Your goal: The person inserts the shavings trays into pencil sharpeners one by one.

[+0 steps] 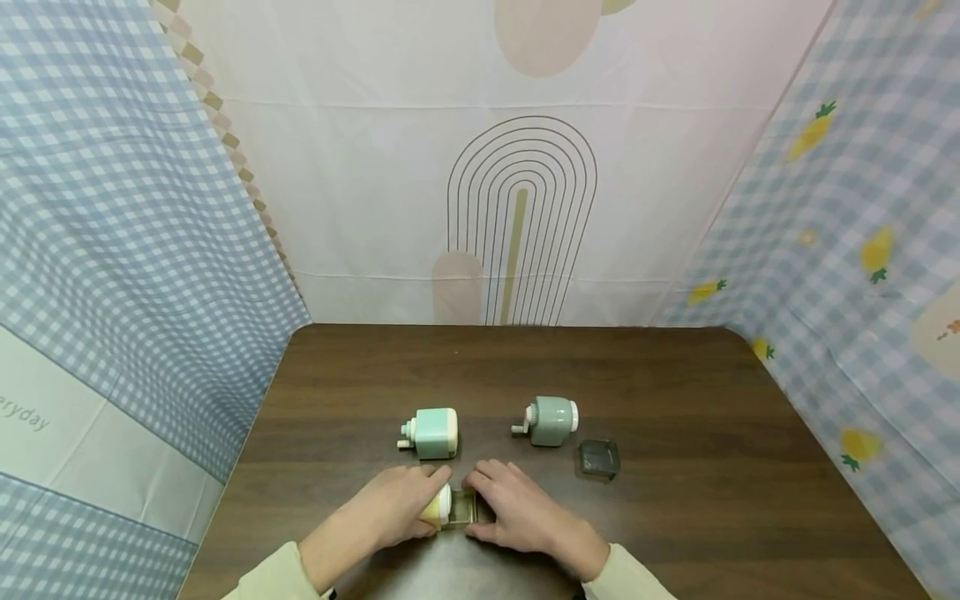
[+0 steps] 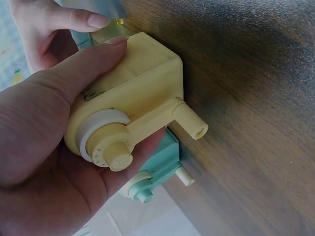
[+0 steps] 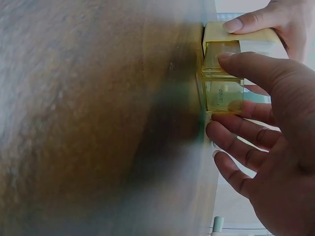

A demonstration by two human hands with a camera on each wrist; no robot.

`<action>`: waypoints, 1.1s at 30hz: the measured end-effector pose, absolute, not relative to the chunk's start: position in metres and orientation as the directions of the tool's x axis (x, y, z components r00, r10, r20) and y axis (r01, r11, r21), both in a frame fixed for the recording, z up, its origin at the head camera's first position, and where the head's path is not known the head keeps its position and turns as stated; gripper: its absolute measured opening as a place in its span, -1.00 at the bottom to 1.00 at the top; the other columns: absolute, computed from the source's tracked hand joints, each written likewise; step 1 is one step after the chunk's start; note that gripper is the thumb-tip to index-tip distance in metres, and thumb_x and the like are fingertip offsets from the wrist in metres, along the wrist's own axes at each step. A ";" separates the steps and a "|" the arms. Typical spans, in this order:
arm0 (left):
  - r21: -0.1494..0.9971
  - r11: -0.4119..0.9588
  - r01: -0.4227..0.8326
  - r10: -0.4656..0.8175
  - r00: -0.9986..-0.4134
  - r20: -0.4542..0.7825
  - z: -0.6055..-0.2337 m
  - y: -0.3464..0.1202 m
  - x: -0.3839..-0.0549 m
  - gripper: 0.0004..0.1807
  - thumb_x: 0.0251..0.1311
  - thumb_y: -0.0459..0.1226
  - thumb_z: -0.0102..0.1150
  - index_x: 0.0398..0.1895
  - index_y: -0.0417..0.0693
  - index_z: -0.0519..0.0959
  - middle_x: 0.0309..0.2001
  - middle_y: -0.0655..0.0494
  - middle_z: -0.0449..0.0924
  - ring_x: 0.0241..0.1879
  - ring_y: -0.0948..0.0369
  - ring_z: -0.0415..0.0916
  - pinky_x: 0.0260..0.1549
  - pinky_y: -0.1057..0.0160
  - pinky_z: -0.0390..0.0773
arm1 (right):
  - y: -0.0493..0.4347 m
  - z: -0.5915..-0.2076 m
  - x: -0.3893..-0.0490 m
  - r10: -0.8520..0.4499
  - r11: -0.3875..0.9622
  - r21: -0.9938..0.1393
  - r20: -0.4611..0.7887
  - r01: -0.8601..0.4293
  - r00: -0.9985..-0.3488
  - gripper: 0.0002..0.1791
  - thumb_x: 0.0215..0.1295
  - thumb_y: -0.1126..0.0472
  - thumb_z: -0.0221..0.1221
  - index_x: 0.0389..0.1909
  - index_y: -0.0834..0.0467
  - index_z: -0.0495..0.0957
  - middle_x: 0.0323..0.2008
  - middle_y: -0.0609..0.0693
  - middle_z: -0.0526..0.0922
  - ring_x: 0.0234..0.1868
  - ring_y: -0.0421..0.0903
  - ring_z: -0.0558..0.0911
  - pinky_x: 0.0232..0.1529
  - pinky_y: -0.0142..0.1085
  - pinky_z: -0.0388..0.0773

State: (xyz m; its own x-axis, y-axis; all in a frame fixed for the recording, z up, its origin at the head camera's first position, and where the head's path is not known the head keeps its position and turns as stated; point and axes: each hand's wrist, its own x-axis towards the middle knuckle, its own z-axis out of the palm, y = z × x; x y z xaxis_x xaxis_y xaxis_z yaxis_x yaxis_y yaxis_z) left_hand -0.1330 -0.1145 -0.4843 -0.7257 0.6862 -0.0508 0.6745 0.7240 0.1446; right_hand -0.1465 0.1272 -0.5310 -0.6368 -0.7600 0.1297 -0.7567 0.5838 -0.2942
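Note:
My left hand (image 1: 393, 504) grips a yellow crank pencil sharpener (image 2: 147, 61) by its body, thumb along one side and fingers around the other. Its crank handle (image 2: 191, 121) points away from the right hand. From the sharpener's white-edged end sticks out a clear yellow shavings drawer (image 3: 224, 94). My right hand (image 1: 519, 508) pinches this drawer between thumb and fingers. How much of the drawer sits inside the body cannot be told. Just beyond the hands lies a mint-green crank sharpener (image 1: 435, 433).
A grey-green crank sharpener (image 1: 553, 421) lies farther back, right of the mint one. Beside it is a dark see-through shavings drawer (image 1: 599, 458), separate from any sharpener. The brown wooden table (image 1: 675, 375) meets patterned cloth (image 1: 360, 208) at its back and sides.

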 end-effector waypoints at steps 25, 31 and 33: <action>0.139 0.713 0.687 0.693 -0.721 0.006 -0.485 -0.115 -0.132 -0.36 -0.08 -0.04 0.74 -0.12 0.00 0.44 -0.29 0.15 0.62 -0.42 0.18 0.61 -0.42 0.18 0.66 | 0.126 -0.537 -0.144 -0.727 0.597 -0.383 0.113 -0.705 -0.677 -0.48 0.27 0.00 0.51 0.14 0.12 0.59 0.02 -0.08 0.64 0.07 -0.18 0.58 0.14 -0.16 0.60; 0.125 0.711 0.692 0.698 -0.716 -0.005 -0.486 -0.115 -0.133 -0.37 -0.07 -0.03 0.73 -0.12 0.00 0.45 -0.29 0.16 0.61 -0.41 0.21 0.60 -0.42 0.19 0.64 | 0.123 -0.540 -0.143 -0.727 0.590 -0.370 0.142 -0.718 -0.671 -0.50 0.27 0.00 0.51 0.12 0.11 0.59 0.01 -0.10 0.63 0.07 -0.18 0.57 0.14 -0.18 0.59; 0.125 0.709 0.694 0.700 -0.714 -0.006 -0.486 -0.115 -0.133 -0.37 -0.07 -0.03 0.73 -0.13 0.01 0.45 -0.29 0.17 0.61 -0.41 0.21 0.60 -0.42 0.19 0.64 | 0.121 -0.540 -0.143 -0.729 0.587 -0.368 0.148 -0.721 -0.668 -0.50 0.28 -0.01 0.50 0.12 0.12 0.60 0.02 -0.11 0.63 0.08 -0.18 0.57 0.15 -0.19 0.59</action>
